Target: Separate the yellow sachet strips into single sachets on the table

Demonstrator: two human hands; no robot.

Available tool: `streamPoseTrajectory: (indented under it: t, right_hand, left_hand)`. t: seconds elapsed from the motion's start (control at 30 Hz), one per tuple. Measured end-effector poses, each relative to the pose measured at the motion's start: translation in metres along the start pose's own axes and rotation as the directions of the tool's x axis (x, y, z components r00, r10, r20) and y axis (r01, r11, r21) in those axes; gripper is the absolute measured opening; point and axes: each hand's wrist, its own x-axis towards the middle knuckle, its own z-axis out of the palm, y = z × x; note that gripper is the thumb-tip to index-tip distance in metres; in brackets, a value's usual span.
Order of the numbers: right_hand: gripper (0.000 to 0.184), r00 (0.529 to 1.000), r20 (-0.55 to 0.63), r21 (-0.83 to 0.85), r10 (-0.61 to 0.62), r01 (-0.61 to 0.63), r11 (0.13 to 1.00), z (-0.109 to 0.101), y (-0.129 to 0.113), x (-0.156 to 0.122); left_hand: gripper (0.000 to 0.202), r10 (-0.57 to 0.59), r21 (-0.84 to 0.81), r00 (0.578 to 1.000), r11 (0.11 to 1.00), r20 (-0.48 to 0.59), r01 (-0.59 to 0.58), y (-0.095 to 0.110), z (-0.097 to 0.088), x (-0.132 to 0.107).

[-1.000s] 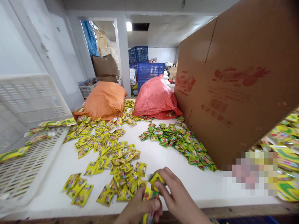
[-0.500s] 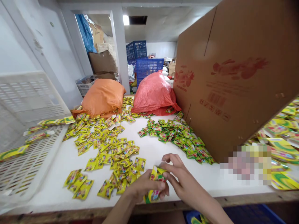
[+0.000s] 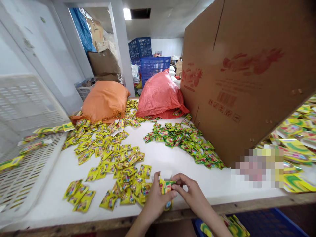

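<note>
My left hand (image 3: 155, 199) is closed round a small stack of yellow sachets (image 3: 166, 188) at the near edge of the white table (image 3: 222, 186). My right hand (image 3: 191, 194) pinches the top of the same stack with its fingertips. Just left of my hands lies a spread of loose yellow sachets (image 3: 118, 161). A separate heap of green sachets (image 3: 185, 141) lies farther back and to the right.
A big tilted cardboard box (image 3: 247, 75) fills the right side, with more sachets (image 3: 293, 141) beneath it. A white plastic crate (image 3: 27, 144) stands at the left. Orange sack (image 3: 105, 100) and red sack (image 3: 159, 97) sit at the back. A blue crate (image 3: 271, 223) is below the table edge.
Both hands have kept hold of the stack and drawn it slightly nearer the table's front edge. The camera has tilted a little downward.
</note>
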Motion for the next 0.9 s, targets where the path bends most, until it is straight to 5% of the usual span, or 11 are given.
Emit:
streamPoseTrajectory:
  t: [0.1,0.23,0.5,0.7,0.9]
  right_hand:
    - [0.012,0.998,-0.06,0.035,0.003,-0.001,0.999,0.006,0.002,-0.006]
    - [0.023,0.98,-0.198,0.158,0.035,-0.003,0.987,0.018,0.003,-0.012]
    - [0.016,0.992,-0.103,0.069,-0.08,0.087,0.994,0.032,-0.016,-0.01]
    - [0.03,0.965,-0.26,0.097,-0.016,0.043,0.994,0.042,-0.012,-0.003]
    - [0.014,0.972,-0.199,0.098,-0.128,0.15,0.984,0.04,-0.015,-0.013]
  left_hand:
    - [0.062,0.099,0.027,0.99,0.995,-0.103,-0.097,0.002,-0.003,-0.008]
    - [0.046,0.141,-0.038,0.987,0.989,-0.079,-0.144,0.001,-0.006,-0.015]
    - [0.023,0.137,0.201,0.991,0.971,-0.008,-0.132,-0.004,-0.033,-0.013]
    - [0.048,0.201,0.175,0.969,0.969,-0.141,-0.176,-0.004,-0.036,-0.007]
    - [0.026,0.264,0.351,0.963,0.908,-0.057,-0.228,0.001,-0.038,-0.018]
